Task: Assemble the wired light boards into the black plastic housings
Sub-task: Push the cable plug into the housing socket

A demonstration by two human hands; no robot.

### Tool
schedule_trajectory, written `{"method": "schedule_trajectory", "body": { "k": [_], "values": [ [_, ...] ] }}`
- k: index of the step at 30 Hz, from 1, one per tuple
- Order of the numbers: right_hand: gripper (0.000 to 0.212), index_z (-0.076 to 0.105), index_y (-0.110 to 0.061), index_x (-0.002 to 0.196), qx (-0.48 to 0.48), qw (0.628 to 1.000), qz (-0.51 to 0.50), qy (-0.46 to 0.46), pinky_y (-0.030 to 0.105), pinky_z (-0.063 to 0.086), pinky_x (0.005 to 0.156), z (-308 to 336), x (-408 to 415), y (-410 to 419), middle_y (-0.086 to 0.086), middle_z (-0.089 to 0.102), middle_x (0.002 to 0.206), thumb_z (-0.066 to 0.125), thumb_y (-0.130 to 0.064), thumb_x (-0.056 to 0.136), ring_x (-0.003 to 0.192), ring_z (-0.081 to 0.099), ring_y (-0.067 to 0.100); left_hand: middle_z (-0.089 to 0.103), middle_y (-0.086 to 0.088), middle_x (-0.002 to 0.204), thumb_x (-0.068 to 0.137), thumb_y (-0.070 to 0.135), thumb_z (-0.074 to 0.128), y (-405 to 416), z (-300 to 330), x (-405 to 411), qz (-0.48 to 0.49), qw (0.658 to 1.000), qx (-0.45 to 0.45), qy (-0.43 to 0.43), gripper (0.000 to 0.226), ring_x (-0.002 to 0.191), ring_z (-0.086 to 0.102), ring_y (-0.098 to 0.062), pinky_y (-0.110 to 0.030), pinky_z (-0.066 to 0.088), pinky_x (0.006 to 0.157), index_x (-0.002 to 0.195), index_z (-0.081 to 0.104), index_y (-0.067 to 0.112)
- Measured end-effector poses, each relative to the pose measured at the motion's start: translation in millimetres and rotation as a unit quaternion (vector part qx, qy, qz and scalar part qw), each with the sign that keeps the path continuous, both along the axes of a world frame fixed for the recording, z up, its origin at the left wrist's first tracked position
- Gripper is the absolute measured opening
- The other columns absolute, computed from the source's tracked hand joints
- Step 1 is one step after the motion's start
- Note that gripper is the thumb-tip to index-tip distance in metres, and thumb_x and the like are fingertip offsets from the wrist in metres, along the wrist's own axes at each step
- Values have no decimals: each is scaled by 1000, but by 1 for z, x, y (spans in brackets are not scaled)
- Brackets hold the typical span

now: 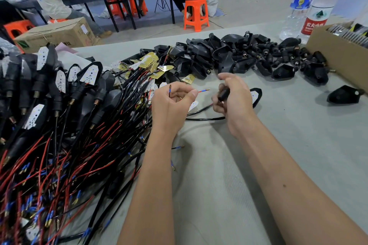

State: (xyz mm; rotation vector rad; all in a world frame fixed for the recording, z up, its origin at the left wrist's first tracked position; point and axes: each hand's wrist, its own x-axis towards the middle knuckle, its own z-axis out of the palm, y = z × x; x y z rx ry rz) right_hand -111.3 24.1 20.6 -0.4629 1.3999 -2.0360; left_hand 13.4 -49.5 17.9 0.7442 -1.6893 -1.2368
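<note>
My left hand [172,100] pinches the two wire ends [203,91] of a light board, one red and one black, each with a blue sleeve and brass tip. My right hand [233,97] grips the stem of a black housing [224,93]; its wide end with a white light board [254,96] sticks out behind the hand. A black cable [205,119] trails from the right hand across the table. Loose empty black housings [229,55] are heaped at the back centre. Loose wired boards [151,63] lie left of that heap.
Several assembled housings with red and black wires [49,125] cover the left of the grey table [298,145]. A cardboard box [338,53] and two water bottles [310,6] stand at the back right. One housing [344,95] lies alone at right. People sit at tables beyond.
</note>
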Motion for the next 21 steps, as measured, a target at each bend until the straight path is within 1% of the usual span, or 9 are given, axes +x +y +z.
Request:
{"method": "schedule_trajectory", "body": {
  "k": [2,4,6,8,9,11,13,17,21],
  "values": [
    [35,54,-15,124,-16,1000,5,-19,25,47,50,0,-2,-1,8,50,87,39,3,97,57,58,14,70,2,73,86,6,78,0,0,0,0,1000,-11,-10,4,71,63,-16,-33,51,67,83,76,7],
    [42,47,-11,136,-28,1000,8,-6,25,58,67,-2,-1,-1,8,51,97,40,9,100,67,70,12,69,9,73,85,7,78,1,1,1,-2,1000,-26,-16,4,72,63,-13,-38,53,71,82,77,9],
    [38,47,-5,138,-46,999,7,5,27,62,76,-5,-2,-1,4,63,91,47,8,102,79,77,19,71,7,75,85,9,78,2,1,1,-2,999,-36,-21,3,73,63,-12,-41,56,75,83,78,11],
    [31,54,0,132,-54,999,-6,2,28,62,73,-8,-2,0,4,70,83,59,1,101,82,78,24,71,3,76,85,12,78,2,1,1,1,999,-39,-27,3,73,63,-13,-44,56,76,83,78,13],
    [29,58,-1,128,-48,999,-11,2,28,61,69,-8,-4,2,8,71,87,64,-3,100,81,78,24,70,1,75,85,13,78,1,0,1,3,999,-36,-27,3,72,62,-13,-43,56,74,82,77,14],
    [26,64,-8,122,-21,999,-15,22,25,58,60,-8,-5,3,10,73,93,70,-12,98,78,77,20,66,2,70,85,13,78,0,0,1,7,999,-30,-27,6,67,58,-12,-37,52,67,80,77,15],
    [21,68,-14,115,2,998,-13,57,24,51,53,-8,-7,4,3,75,88,73,-19,96,70,72,14,63,3,66,85,13,78,0,-1,0,8,999,-30,-28,8,65,56,-11,-33,48,64,79,76,16],
    [17,68,-13,114,-13,997,20,68,22,46,52,-8,-5,3,0,68,79,71,-16,97,59,57,11,66,-7,70,85,12,79,1,-1,1,9,999,-35,-29,7,67,58,-14,-38,51,65,79,76,15],
    [19,67,-9,117,-20,997,38,71,21,45,53,-8,-6,4,2,65,82,68,-8,97,58,54,11,63,5,68,86,14,78,0,-1,2,7,999,-28,-25,8,63,55,-11,-30,46,62,80,75,16]
  ]
}}
